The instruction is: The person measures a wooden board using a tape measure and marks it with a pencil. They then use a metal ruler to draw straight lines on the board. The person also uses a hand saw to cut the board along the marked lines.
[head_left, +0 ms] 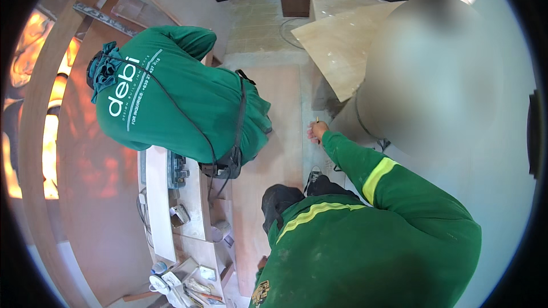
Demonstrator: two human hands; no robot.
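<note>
My right hand (pixel 317 130) reaches forward at the end of a green sleeve with a yellow band. Its fingers are closed round a thin yellow pencil (pixel 317 120), whose tip points away from me. The hand is beside the right edge of a long pale-brown wooden board (pixel 279 102). My left hand (pixel 262 263) shows only as a small patch at the left of my body, near the board's near part. My sleeve and body hide its fingers.
A co-worker (pixel 171 94) in a green shirt bends over at the left. Beside that person are a white-edged shelf (pixel 160 194) and a clutter of tools (pixel 191 285). A loose plywood sheet (pixel 348 40) juts out ahead right. A cable (pixel 283 31) lies on the far floor.
</note>
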